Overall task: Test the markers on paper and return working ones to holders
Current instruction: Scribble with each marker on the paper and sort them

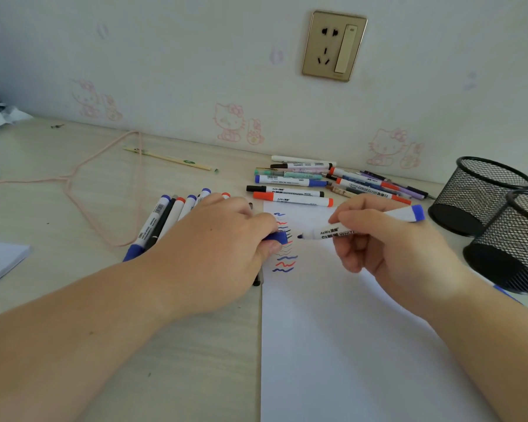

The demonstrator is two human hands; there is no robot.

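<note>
Over the paper's (333, 330) top edge, the right hand (387, 239) grips an uncapped blue marker (363, 226) while the left hand (223, 239) pinches its cap (277, 237); a misaligned recap could ink fingers.

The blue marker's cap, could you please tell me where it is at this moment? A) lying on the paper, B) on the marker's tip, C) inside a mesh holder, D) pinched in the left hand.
D: the left hand pinches the blue cap over the paper, while the right hand holds the blue marker with its tip bare.
</note>
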